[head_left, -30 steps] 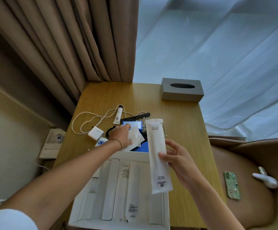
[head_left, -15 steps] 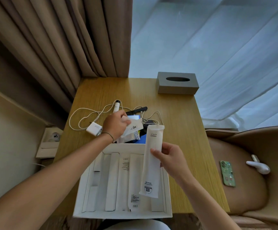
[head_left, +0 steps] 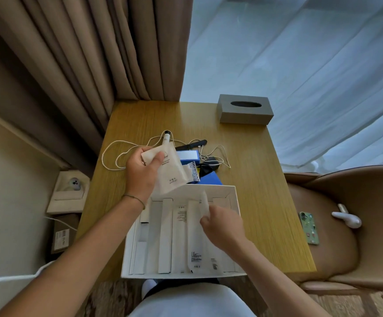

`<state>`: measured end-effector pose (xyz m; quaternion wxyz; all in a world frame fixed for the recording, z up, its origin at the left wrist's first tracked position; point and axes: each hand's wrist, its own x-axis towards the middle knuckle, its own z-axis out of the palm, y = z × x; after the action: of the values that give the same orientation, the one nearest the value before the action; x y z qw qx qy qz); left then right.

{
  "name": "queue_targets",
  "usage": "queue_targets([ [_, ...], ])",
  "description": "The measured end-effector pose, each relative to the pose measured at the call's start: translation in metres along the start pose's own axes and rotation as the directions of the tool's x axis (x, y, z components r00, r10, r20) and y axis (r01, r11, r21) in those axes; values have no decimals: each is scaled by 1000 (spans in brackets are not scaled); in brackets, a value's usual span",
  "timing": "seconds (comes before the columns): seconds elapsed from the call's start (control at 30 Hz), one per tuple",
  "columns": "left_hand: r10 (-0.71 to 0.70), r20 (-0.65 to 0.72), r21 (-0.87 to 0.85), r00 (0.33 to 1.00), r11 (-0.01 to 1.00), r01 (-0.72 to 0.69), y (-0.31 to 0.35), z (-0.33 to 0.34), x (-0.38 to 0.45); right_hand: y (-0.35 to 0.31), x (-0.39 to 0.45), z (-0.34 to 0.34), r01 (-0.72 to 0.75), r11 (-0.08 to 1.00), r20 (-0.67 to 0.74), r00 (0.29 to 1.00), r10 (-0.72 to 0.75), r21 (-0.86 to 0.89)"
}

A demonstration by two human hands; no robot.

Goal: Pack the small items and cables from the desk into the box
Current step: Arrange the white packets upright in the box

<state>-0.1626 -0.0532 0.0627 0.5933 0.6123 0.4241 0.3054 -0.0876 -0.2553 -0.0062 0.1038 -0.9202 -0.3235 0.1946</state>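
Note:
An open white box (head_left: pixel 232 195) sits at the desk's near edge, with several long white packets lying in it side by side. My right hand (head_left: pixel 222 225) holds one long white packet (head_left: pixel 203 239) down inside the box, at its right side. Just beyond the box's far rim, my left hand (head_left: pixel 143 172) grips a small white paper packet (head_left: pixel 171 172) lifted off the desk. Behind it lie a white cable (head_left: pixel 115 154), a white tube (head_left: pixel 166 136), a black strip (head_left: pixel 191 144), blue boxes (head_left: pixel 189 155), a patterned sachet (head_left: pixel 192 172) and a black adapter (head_left: pixel 210 167).
A grey tissue box (head_left: pixel 245 109) stands at the desk's far right corner. Brown curtains hang at back left, sheer white ones at right. On the tan armchair to the right lie a green phone (head_left: pixel 309 227) and a white earpiece (head_left: pixel 346 219). A wall socket (head_left: pixel 73 184) sits left.
My right hand has lowered the long packet from upright above the box into its right side. My left hand has picked the small paper packet off the pile and drawn it toward the box.

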Motion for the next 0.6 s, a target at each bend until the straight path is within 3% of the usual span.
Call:
queue_targets([
  [0.27,-296,123,-144,947,939,312,-19,-26,-33,-15,22,14,-66,974,93,992,88,-214],
  [0.43,-290,221,-89,931,945,315,-32,-40,-45,-17,24,31,-2,880,142,987,78,-475],
  [0.6,-320,267,-15,909,942,336,-45,-47,-48,-20,25,45,29,835,190,978,91,-550],
])
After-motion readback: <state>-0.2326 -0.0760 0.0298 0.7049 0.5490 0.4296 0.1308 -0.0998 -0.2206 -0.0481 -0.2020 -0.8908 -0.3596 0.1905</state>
